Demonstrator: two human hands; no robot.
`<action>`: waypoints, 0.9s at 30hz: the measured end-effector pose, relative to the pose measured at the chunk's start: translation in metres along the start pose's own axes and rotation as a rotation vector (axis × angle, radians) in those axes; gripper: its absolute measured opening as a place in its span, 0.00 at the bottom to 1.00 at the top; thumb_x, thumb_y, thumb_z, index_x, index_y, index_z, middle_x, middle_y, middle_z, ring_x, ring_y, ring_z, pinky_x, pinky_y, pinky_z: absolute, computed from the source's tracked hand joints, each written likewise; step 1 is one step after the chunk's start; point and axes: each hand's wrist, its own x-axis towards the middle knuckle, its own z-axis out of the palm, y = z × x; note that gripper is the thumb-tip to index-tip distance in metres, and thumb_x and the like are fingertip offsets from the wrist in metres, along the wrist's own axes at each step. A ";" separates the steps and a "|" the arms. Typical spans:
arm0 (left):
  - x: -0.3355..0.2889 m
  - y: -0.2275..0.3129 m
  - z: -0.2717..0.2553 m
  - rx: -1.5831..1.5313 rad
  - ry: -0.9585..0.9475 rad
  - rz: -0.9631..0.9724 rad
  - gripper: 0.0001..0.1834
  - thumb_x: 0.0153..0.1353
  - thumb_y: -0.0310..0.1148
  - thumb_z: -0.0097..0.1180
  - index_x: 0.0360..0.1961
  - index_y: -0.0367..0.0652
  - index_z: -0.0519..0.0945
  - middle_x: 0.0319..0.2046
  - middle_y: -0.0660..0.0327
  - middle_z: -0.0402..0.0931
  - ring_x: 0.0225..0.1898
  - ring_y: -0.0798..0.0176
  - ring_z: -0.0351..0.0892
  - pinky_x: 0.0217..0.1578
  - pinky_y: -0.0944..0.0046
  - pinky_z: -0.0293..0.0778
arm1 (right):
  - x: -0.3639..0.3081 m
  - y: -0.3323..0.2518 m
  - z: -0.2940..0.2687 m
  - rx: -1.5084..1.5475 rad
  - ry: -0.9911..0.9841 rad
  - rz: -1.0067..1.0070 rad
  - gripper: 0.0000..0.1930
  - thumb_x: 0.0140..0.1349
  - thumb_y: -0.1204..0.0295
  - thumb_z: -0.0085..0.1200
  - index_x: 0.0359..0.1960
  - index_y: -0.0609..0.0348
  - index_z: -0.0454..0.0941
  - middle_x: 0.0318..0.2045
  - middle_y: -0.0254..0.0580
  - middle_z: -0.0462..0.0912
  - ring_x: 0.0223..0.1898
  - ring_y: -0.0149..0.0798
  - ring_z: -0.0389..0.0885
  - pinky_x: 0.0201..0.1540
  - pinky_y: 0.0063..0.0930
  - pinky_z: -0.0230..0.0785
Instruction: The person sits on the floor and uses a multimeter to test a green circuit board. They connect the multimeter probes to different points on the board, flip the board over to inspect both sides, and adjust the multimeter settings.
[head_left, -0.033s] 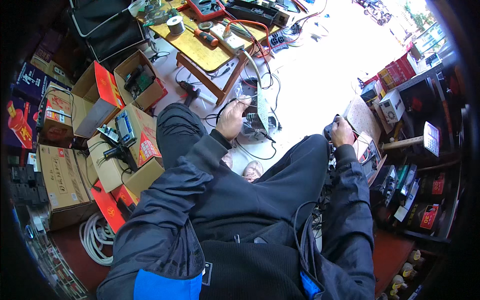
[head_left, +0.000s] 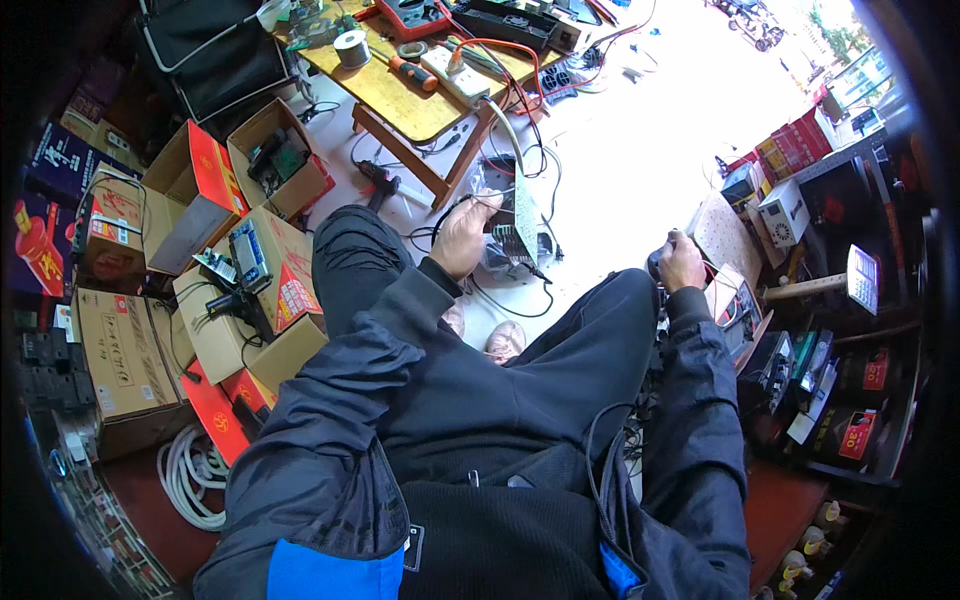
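My left hand [head_left: 462, 237] is closed at the near-left edge of a grey perforated metal casing [head_left: 522, 215], which stands tilted between my knees and the table. A dark cable [head_left: 436, 232] loops beside that hand, and a clear plastic bag [head_left: 478, 178] lies behind the casing. Beyond my right knee, my right hand [head_left: 682, 263] is closed with its fingers curled. Something small and dark [head_left: 656, 263] shows at its left side, too hidden to name.
A yellow-topped table [head_left: 400, 110] ahead carries a solder spool [head_left: 351, 49], an orange-handled screwdriver [head_left: 413, 75] and a white power strip [head_left: 455, 82]. Open cardboard boxes [head_left: 290, 262] crowd my left. Shelves with electronics [head_left: 850, 340] line the right. Cables trail across the floor.
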 end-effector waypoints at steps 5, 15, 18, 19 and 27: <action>0.010 0.006 -0.003 -1.148 0.087 -0.542 0.18 0.77 0.34 0.46 0.58 0.33 0.79 0.54 0.54 0.82 0.56 0.59 0.81 0.61 0.58 0.75 | -0.015 -0.012 0.050 0.178 0.033 0.067 0.15 0.68 0.67 0.51 0.48 0.58 0.85 0.48 0.56 0.87 0.52 0.56 0.84 0.58 0.44 0.74; 0.015 0.019 -0.017 -1.566 0.137 -0.749 0.22 0.79 0.37 0.37 0.63 0.37 0.74 0.58 0.51 0.80 0.58 0.53 0.81 0.63 0.46 0.73 | -0.017 -0.005 0.053 0.224 0.074 0.119 0.13 0.67 0.67 0.53 0.46 0.58 0.86 0.44 0.54 0.88 0.47 0.55 0.86 0.53 0.43 0.77; 0.015 0.008 -0.015 -1.615 0.113 -0.716 0.21 0.79 0.38 0.39 0.62 0.38 0.75 0.57 0.52 0.81 0.58 0.54 0.81 0.62 0.45 0.73 | -0.015 -0.005 0.055 0.230 0.059 0.124 0.13 0.67 0.67 0.53 0.46 0.59 0.86 0.44 0.53 0.88 0.48 0.54 0.86 0.54 0.42 0.77; 0.014 0.005 -0.014 -1.624 0.094 -0.693 0.21 0.79 0.38 0.39 0.62 0.38 0.75 0.57 0.52 0.81 0.58 0.54 0.81 0.62 0.45 0.73 | -0.014 -0.005 0.056 0.247 0.057 0.130 0.13 0.67 0.67 0.53 0.47 0.59 0.86 0.44 0.53 0.88 0.48 0.53 0.87 0.54 0.42 0.77; 0.011 -0.008 -0.004 -1.474 0.165 -0.689 0.21 0.79 0.41 0.40 0.60 0.39 0.76 0.54 0.54 0.82 0.55 0.56 0.82 0.60 0.51 0.74 | -0.008 -0.009 0.060 0.250 0.035 0.134 0.13 0.67 0.68 0.54 0.47 0.61 0.85 0.44 0.53 0.89 0.48 0.53 0.87 0.54 0.41 0.77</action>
